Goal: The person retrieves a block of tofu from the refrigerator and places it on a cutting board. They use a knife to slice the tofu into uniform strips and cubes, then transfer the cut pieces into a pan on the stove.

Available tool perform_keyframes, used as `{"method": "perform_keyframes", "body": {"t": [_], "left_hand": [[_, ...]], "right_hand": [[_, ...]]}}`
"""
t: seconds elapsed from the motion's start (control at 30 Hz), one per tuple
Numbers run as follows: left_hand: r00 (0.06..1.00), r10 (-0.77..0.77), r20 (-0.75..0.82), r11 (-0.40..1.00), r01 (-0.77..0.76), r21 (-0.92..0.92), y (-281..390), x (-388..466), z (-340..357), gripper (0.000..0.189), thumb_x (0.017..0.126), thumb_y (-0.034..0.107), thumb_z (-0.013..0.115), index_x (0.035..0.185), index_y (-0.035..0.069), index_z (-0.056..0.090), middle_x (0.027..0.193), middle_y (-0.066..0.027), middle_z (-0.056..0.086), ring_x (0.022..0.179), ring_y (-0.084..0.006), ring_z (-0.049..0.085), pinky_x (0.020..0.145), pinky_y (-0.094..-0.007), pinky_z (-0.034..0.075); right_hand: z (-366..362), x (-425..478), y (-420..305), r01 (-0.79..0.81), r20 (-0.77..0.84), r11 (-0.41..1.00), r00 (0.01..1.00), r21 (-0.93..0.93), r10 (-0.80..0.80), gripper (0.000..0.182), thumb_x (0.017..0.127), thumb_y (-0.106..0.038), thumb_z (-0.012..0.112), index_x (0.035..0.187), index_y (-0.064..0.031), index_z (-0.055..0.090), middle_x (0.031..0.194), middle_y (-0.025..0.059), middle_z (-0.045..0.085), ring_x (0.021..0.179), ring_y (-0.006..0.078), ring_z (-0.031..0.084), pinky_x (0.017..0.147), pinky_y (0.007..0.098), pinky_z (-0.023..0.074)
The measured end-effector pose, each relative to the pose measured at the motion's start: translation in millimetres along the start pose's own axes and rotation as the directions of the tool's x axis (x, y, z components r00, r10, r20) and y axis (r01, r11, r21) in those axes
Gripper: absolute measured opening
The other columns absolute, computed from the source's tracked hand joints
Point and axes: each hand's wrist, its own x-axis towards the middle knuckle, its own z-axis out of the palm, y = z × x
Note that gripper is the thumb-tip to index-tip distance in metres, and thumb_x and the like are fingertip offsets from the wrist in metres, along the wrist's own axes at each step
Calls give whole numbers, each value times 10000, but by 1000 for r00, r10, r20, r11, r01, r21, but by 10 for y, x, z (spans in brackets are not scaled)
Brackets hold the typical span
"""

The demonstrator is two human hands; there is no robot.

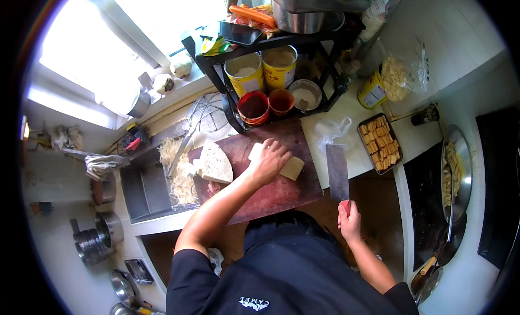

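My left hand rests on pale blocks on the reddish-brown cutting board, its fingers over them; its grip is partly hidden. A flat yellowish block, perhaps tofu, shows at the right of these fingers. A large white wedge with a rough top lies on the board's left part, and a small pinkish piece is near it. My right hand holds a cleaver by its red handle, off the board's right edge, the blade pointing away from me.
Pale shredded strands fill a container beside the sink. A black rack with cans and cups stands behind the board. At right are a plastic bag, a tray of browned pieces and a wok with food.
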Motion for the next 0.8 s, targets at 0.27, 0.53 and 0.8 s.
{"method": "perform_keyframes", "body": {"t": [0.27, 0.53, 0.8], "left_hand": [[920, 187, -343, 979, -204, -14, -35, -618, 270, 437, 922, 153, 668, 1352, 228, 664, 1684, -159, 491, 1551, -385, 483, 1266, -585, 397], [965, -122, -234, 985, 89, -145, 6, -1147, 550, 417, 858, 113, 716, 1274, 100, 687, 1597, -193, 551, 1540, -420, 475, 1264, -551, 412], [835, -520, -183, 837, 454, -307, 504, -657, 418, 992, 798, 383, 889, 1619, 27, 460, 1674, -244, 428, 1577, -491, 374, 1308, -584, 316]], "right_hand": [[24, -42, -34, -9, 40, 1000, 999, -9, 9, 268, 1158, -326, 640, 1156, -59, 627, 684, 16, 616, 541, 101, 597, 489, 290, 489], [64, 24, -45, 23, 123, 994, 992, -111, -9, 345, 1133, -416, 655, 1156, -73, 646, 680, 66, 678, 589, 227, 696, 574, 394, 529], [177, 184, -175, 136, 168, 925, 983, -354, -80, 483, 1113, -517, 627, 1370, -109, 612, 1141, 238, 806, 1037, 514, 758, 870, 603, 589]]}}
